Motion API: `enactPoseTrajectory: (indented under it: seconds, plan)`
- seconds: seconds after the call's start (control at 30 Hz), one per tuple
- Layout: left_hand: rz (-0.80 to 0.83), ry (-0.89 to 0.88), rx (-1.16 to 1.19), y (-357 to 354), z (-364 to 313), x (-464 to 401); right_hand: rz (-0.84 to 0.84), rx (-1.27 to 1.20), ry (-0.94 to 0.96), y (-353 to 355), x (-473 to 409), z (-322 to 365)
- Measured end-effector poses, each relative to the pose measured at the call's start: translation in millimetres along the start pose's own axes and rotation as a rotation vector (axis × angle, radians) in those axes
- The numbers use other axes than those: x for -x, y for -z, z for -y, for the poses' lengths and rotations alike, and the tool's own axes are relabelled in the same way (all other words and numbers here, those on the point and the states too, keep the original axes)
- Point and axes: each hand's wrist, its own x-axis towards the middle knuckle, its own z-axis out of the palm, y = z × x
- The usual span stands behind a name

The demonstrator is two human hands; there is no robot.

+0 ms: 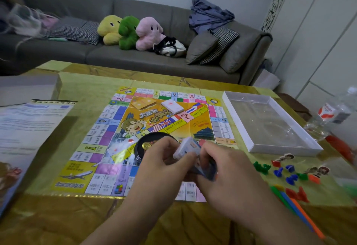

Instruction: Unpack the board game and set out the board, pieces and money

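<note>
**Item: wrapped pack of game money, held over the board**

We record the game board (146, 138) laid flat on the yellow-green table (58, 215). Above its near edge, both hands meet on a small pack of paper money (186, 148), pale and bluish, tilted up toward the left.

- Left hand (162, 165): fingers curled, pinching the pack's lower left side.
- Right hand (228, 177): fingers curled round the pack's right end; a dark blue part shows beneath them.
- The pack sits between the two grips, off the board's surface.

Also listed:
- Black round dish (143, 148) on the board, just behind the left hand.
- White card deck (172, 106) on the board's far centre.
- White box tray (270, 123) right of the board.
- Coloured pieces (286, 173) on the table, near the right hand.
</note>
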Motion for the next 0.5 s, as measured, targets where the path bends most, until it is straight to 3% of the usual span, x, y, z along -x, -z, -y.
enactPoseTrajectory:
  seconds: [0.23, 0.37, 0.5]
  plan:
    - [-0.159, 0.106, 0.082, 56.0, 7.7, -69.8, 0.118, 0.078, 0.132, -22.0, -110.5, 42.5]
    - [-0.199, 0.192, 0.258, 81.6, 17.5, -106.6, 0.157, 0.131, 0.228, -42.0, -173.1, 49.7]
    - [-0.378, 0.275, 0.284, 102.1, 21.1, -133.4, 0.222, 0.261, 0.254, -65.0, -236.8, 38.5]
